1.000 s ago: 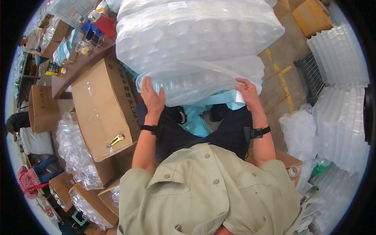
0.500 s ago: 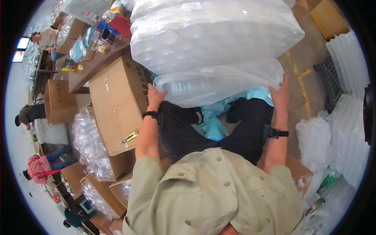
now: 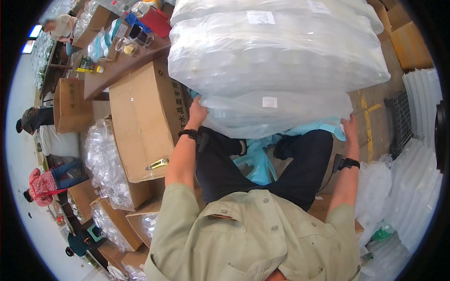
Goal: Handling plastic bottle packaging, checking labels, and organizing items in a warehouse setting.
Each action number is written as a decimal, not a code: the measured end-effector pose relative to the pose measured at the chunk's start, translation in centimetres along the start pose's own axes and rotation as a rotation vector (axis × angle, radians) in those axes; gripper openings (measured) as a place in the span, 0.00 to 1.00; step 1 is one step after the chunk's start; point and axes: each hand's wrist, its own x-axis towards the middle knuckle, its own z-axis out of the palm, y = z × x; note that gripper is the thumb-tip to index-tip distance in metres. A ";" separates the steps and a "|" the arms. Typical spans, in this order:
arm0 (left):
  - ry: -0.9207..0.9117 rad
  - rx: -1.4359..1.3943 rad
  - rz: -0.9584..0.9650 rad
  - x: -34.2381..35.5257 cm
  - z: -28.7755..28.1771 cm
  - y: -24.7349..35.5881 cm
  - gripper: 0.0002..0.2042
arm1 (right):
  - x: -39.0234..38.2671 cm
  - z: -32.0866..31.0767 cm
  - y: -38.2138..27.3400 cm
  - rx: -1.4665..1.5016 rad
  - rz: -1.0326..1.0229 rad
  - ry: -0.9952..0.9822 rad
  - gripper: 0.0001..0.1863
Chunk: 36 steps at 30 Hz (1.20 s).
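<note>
A clear bag of nested plastic pieces (image 3: 276, 114) with a small white label lies across the space in front of my knees. My left hand (image 3: 197, 112) grips its left end, fingertips partly hidden by the plastic, and my right hand (image 3: 349, 125) holds its right end, beside light blue plastic sheeting (image 3: 262, 164) that trails down between my legs. Behind the bag, bigger wrapped packs of clear containers (image 3: 276, 56) are stacked, with labels on them.
On my left stand a cardboard box (image 3: 138, 122) with a yellow cutter (image 3: 156, 164), a cluttered brown table (image 3: 98, 82) and bags of clear containers (image 3: 107, 166). Co-workers (image 3: 47, 185) work at the far left. On my right are a black crate (image 3: 397, 122) and stacked clear trays (image 3: 410, 187).
The bag has straightened and its label has come into sight, with both hands staying at its ends. Hands, bag and packs sit further right in the view, which has itself shifted.
</note>
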 end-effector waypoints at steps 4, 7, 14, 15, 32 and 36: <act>0.011 -0.235 -0.008 0.5 -2.7 0.7 0.28 | -0.1 -2.6 -3.1 0.198 0.025 -0.103 0.27; -0.034 -0.285 0.085 -1.1 -4.6 3.8 0.29 | -1.9 -4.4 -5.4 0.395 0.039 0.026 0.16; 0.008 -0.600 0.098 -6.7 -7.8 9.2 0.28 | -4.9 -8.4 -7.6 0.529 0.029 0.095 0.10; 0.013 -0.614 0.106 -7.4 -8.9 9.9 0.28 | -5.3 -9.2 -8.0 0.603 -0.008 0.089 0.10; 0.473 -0.944 0.852 -20.3 -44.2 14.7 0.28 | -15.3 -19.5 -33.3 1.103 -0.462 -0.267 0.11; 0.609 -0.703 0.981 -25.8 -50.1 11.7 0.23 | -17.6 -17.0 -40.1 1.170 -0.498 -0.336 0.10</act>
